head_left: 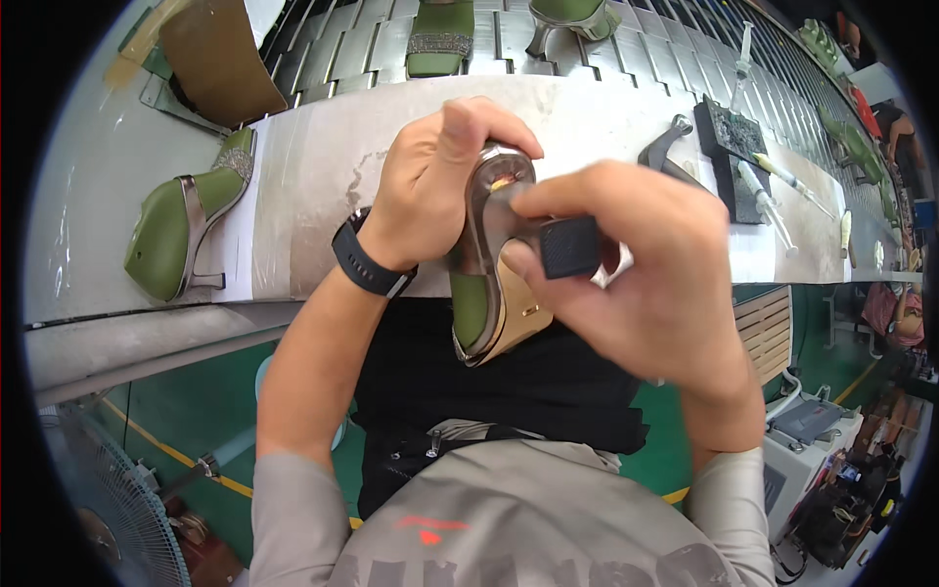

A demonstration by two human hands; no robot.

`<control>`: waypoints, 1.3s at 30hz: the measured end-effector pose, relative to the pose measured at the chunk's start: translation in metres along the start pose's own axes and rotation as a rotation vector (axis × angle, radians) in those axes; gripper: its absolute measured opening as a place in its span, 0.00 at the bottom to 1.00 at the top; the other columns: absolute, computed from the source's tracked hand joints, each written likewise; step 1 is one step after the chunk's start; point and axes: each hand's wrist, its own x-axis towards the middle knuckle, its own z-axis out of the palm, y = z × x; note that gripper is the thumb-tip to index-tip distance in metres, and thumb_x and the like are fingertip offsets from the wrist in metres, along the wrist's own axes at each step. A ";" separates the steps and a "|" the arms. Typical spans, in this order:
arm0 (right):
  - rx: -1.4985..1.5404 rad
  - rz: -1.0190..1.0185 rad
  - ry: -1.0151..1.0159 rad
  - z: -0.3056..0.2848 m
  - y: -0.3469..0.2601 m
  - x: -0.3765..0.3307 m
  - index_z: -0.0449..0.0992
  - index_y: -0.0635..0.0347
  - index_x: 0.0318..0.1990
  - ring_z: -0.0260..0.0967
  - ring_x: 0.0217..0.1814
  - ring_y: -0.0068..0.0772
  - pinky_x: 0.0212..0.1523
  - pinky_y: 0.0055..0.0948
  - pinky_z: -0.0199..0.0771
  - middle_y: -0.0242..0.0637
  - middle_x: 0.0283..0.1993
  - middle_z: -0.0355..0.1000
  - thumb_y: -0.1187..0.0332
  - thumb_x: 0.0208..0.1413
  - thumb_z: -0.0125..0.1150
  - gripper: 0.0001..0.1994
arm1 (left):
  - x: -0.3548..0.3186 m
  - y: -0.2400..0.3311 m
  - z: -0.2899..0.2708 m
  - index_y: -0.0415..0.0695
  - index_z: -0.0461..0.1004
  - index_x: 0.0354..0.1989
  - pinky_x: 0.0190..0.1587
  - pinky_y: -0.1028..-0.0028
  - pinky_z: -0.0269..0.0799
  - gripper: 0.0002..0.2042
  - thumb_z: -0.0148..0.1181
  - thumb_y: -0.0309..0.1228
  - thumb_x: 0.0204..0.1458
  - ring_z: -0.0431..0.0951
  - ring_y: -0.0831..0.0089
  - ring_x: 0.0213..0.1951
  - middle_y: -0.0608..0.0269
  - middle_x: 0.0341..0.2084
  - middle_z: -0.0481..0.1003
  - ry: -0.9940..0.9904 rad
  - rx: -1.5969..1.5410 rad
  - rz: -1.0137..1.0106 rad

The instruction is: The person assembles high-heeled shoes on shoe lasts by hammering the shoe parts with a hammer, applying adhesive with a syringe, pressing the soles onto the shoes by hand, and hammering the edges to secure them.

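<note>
My left hand (pixel 421 186), with a black watch on its wrist, is wrapped around a green high-heeled sandal (pixel 471 308). The sandal is held over the near edge of the bench, its tan sole partly turned toward me and its heel end up. In my right hand (pixel 646 264) is a small black block with a ridged face (pixel 569 247), pinched close to the sandal. Something whitish shows below the block between the fingers, too little to name. My right fingertips come up against the sandal's side near the heel end. The hand covers part of the sole.
At left stands another green heeled sandal (pixel 161 240). More sandals (pixel 440 39) lie on the slatted metal conveyor (pixel 362 44). At right are a hammer (pixel 675 142), a black block (pixel 732 161) and several syringes (pixel 768 205). A fan (pixel 117 509) stands low at left.
</note>
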 end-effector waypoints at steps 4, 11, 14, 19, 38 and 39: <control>-0.223 -0.310 0.135 0.012 0.005 -0.016 0.85 0.66 0.45 0.78 0.27 0.34 0.25 0.30 0.76 0.38 0.32 0.79 0.77 0.44 0.78 0.18 | -0.003 0.001 -0.006 0.34 0.83 0.40 0.55 0.67 0.72 0.46 0.21 0.62 0.75 0.79 0.65 0.46 0.55 0.40 0.82 0.019 0.046 -0.017; -0.282 -0.475 0.243 0.036 0.031 -0.021 0.83 0.72 0.46 0.79 0.28 0.34 0.25 0.29 0.81 0.43 0.35 0.78 0.77 0.45 0.75 0.18 | -0.001 0.000 -0.006 0.36 0.83 0.39 0.53 0.67 0.73 0.51 0.13 0.67 0.71 0.79 0.65 0.44 0.54 0.39 0.80 -0.030 0.131 -0.045; -0.290 -0.462 0.256 0.038 0.033 -0.022 0.83 0.72 0.46 0.79 0.28 0.34 0.26 0.29 0.81 0.43 0.35 0.78 0.77 0.45 0.75 0.17 | 0.000 0.000 -0.006 0.36 0.83 0.39 0.51 0.67 0.73 0.51 0.12 0.67 0.71 0.79 0.65 0.43 0.54 0.39 0.80 -0.034 0.143 -0.047; -0.245 -0.438 0.247 0.039 0.035 -0.024 0.82 0.74 0.51 0.82 0.33 0.39 0.29 0.31 0.82 0.43 0.39 0.81 0.85 0.35 0.66 0.27 | 0.000 -0.004 -0.004 0.37 0.84 0.39 0.51 0.67 0.71 0.46 0.22 0.63 0.74 0.77 0.66 0.43 0.57 0.37 0.81 -0.004 0.054 -0.005; -0.387 -0.499 0.244 0.018 0.069 0.050 0.83 0.63 0.43 0.75 0.28 0.41 0.28 0.38 0.76 0.38 0.28 0.76 0.73 0.47 0.76 0.14 | 0.055 -0.020 -0.023 0.37 0.84 0.42 0.31 0.81 0.67 0.19 0.55 0.42 0.72 0.74 0.87 0.27 0.69 0.29 0.80 -0.005 0.012 -0.197; -0.436 -0.374 0.164 0.016 0.067 0.052 0.83 0.63 0.41 0.77 0.27 0.45 0.29 0.39 0.77 0.42 0.27 0.78 0.70 0.50 0.77 0.12 | 0.057 -0.034 -0.022 0.37 0.84 0.41 0.33 0.81 0.68 0.18 0.57 0.41 0.71 0.75 0.86 0.29 0.69 0.28 0.80 0.032 -0.086 -0.235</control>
